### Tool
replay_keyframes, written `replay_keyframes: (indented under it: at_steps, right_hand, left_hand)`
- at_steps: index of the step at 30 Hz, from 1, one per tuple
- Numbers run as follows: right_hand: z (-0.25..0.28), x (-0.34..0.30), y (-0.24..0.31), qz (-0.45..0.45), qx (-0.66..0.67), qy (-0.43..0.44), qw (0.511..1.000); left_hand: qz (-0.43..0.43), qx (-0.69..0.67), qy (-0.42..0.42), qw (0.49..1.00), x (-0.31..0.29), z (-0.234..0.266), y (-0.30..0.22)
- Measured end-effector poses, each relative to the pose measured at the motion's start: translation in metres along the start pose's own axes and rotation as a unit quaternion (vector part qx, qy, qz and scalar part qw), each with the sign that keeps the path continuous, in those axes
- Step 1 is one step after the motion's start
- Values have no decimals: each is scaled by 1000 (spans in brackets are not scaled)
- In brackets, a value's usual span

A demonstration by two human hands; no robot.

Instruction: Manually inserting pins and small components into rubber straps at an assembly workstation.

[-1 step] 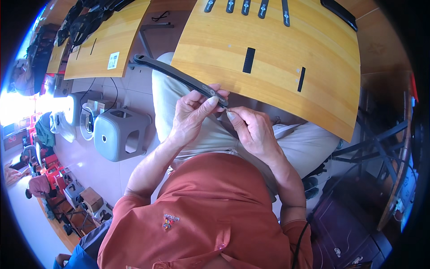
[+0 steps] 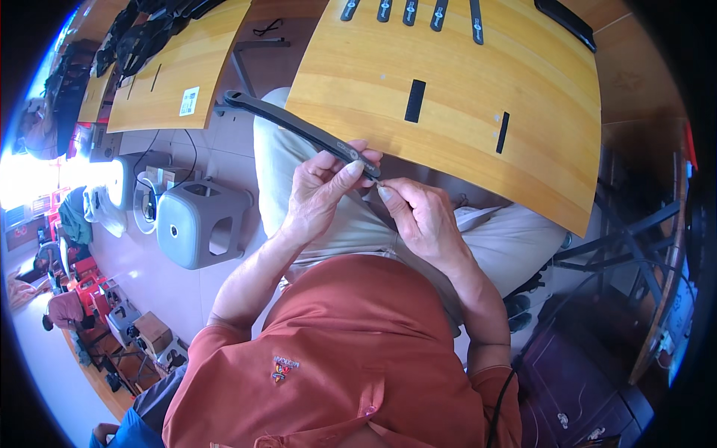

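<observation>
A long, narrow black strap (image 2: 287, 122) with a rounded far end slants over my lap, off the near left edge of the table. My left hand (image 2: 320, 193) grips it close to its near end, thumb on top and fingers curled beneath. At that same end my right hand (image 2: 424, 213) is closed, thumb and forefinger pinched together. Something small and thin seems to show at the pinch, but its kind cannot be made out. Both hands almost meet there. Several similar dark straps (image 2: 439, 15) lie in a row along the far side of the table.
The wooden table (image 2: 463, 82) carries two black strips (image 2: 415, 101) and a dark elongated object (image 2: 565, 24) at its far right corner. Left of me are a grey stool (image 2: 179, 228) and another wooden table (image 2: 168, 97) with black items. People sit farther off at the left.
</observation>
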State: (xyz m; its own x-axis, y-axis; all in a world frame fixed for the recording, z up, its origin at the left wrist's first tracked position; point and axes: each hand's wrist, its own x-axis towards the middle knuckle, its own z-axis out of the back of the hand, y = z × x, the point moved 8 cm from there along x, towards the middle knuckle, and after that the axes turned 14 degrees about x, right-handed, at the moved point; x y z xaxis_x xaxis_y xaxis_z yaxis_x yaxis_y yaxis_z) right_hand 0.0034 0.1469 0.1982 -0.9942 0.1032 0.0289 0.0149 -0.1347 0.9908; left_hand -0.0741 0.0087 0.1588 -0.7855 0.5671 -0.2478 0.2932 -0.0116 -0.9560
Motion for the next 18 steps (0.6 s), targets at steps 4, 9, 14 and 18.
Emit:
replay_keyframes:
  at_steps: [4, 9, 14, 18]
  right_hand:
    - [0, -1, -1, 2, 8, -5, 1000]
    - [-2, -3, -6, 7, 13, -11, 1000]
    - [2, -4, -3, 12, 22, -19, 1000]
    - [-1, -2, -6, 5, 11, -5, 1000]
  left_hand:
    - [-9, -17, 5, 1000, 0, 0, 2]
    - [3, -18, -13, 1000, -3, -3, 2]
    - [2, -18, -6, 1000, -4, -3, 6]
    - [-1, -21, -5, 1000, -5, -3, 6]
